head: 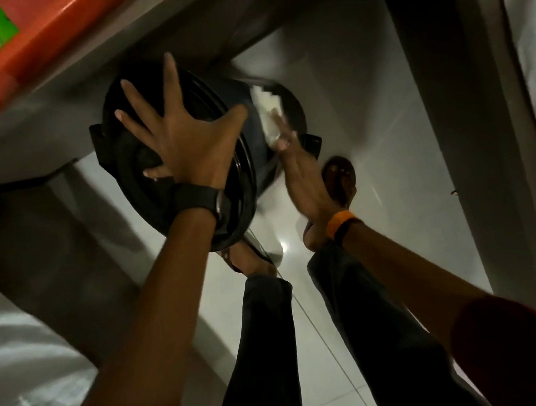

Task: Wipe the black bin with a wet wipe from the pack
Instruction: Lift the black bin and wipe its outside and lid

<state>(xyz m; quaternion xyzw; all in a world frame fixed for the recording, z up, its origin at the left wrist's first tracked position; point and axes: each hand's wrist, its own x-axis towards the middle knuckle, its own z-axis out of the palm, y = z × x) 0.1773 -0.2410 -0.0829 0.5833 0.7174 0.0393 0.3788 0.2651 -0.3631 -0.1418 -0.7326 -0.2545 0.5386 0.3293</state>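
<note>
Bin [254, 115] on floor, tilted, long axis running away from person. Left hand [189, 145] splayed flat on lid. Right hand [296, 166], blurred, fingers pressing wipe [268, 107] to bin's right side wall.

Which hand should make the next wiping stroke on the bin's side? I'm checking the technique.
Right. The right hand already presses the white wet wipe against the black bin side. The left hand lies spread flat on the lid, steadying it.

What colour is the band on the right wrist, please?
Orange, on the wrist band, seen in the head view.
</note>
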